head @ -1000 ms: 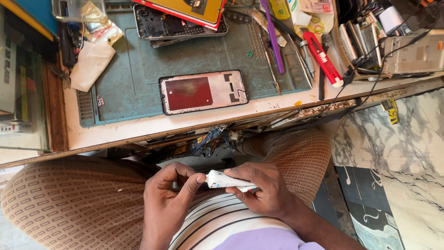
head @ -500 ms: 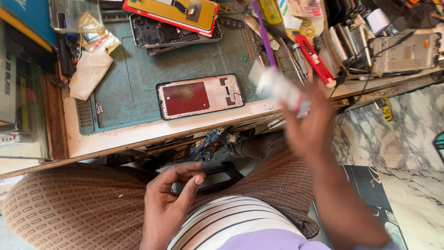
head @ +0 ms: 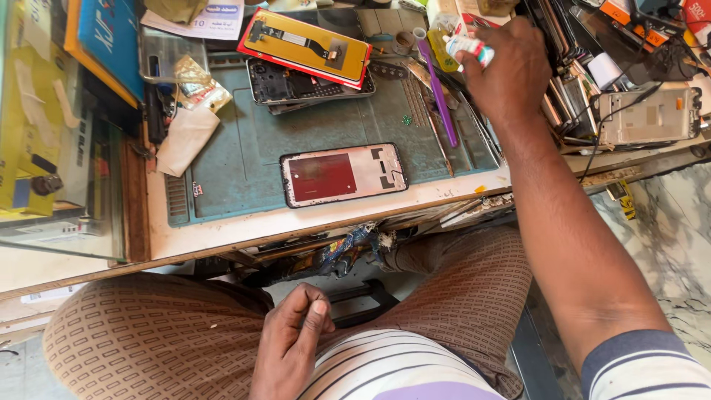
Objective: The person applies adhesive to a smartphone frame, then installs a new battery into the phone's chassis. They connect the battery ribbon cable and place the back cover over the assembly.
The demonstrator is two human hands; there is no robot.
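My right hand (head: 507,70) is stretched out over the far edge of the bench, fingers closed around a small white tube (head: 468,46) with red and teal bands, soft-sided and slightly crumpled, its end sticking out past my knuckles. My left hand (head: 290,344) rests low in my lap, fingers curled loosely together with the thumb laid against them; I cannot tell whether anything sits inside that curl. It lies on the brown patterned fabric of my trousers (head: 148,337), just above the hem of my striped shirt (head: 385,370). Just beside my right hand, toward my left, a slim purple plastic tool (head: 437,92) lies straight along the dull teal rubber mat (head: 244,163), whose surface is matte and ridged at its edges. Nearer to me from that hand, flat on the mat, lies a rectangular phone frame (head: 344,175), black-rimmed with a dark red panel and pale metal cutouts. Farther off, beyond the frame, a yellow-backed screen panel (head: 304,46) with a red edge leans across a dark opened phone (head: 311,87). A folded white cloth (head: 184,139) lies at the mat's far left corner. Past my right hand, a silvery metal phone chassis (head: 644,117) sits among black wires, well apart from the mat.
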